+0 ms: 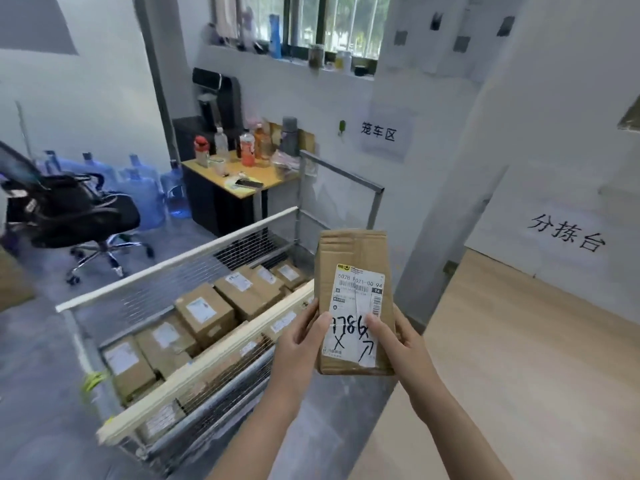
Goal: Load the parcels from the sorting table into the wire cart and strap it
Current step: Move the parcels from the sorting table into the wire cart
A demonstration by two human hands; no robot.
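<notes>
Parcel point(353, 271) held upright at two o'clock of the wire cart point(173, 266).
Left hand point(301, 344) and right hand point(398, 341) each grip a lower side of the parcel. Their thumbs cover part of its label point(358, 299), and its back face is hidden. Boxes point(204, 313) lie in the cart, the nearer ones blurred behind mesh. The cart top stands open. Sorting table point(519, 341) edge runs at three o'clock.

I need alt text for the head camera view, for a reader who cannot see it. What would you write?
A left hand and a right hand hold up a brown cardboard parcel with a white shipping label. At left, a wire cart holds several boxed parcels; at right is the wooden sorting table, and an office chair stands behind.
</notes>
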